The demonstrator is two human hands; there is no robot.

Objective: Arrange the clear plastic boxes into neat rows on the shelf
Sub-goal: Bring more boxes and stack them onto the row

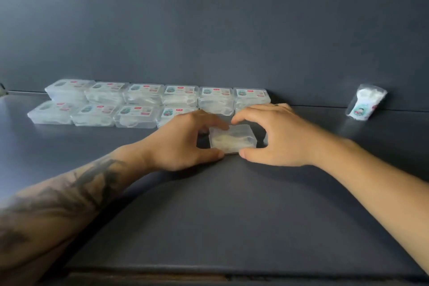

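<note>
Dark blue-grey shelf [232,216] and back wall fill our view. Along the wall runs a back row of six clear plastic boxes [157,94] with labelled lids, and in front of it, starting further left, a front row of four [111,115].

Just right of that front row's end, our left hand [181,144] and right hand [276,137] hold one more clear box [232,139] between them, thumbs on its near edge and fingers curled over its far edge. It sits at the shelf surface, close to the gap it should fill. We cannot tell whether it rests fully flat.

Far right, a small plastic packet [365,104] leans against the wall, well apart from the rows.

We judge the main risk to be our knuckles: as we slide the box in, they could nudge the neighbouring boxes out of line, or the box could seat skewed.
</note>
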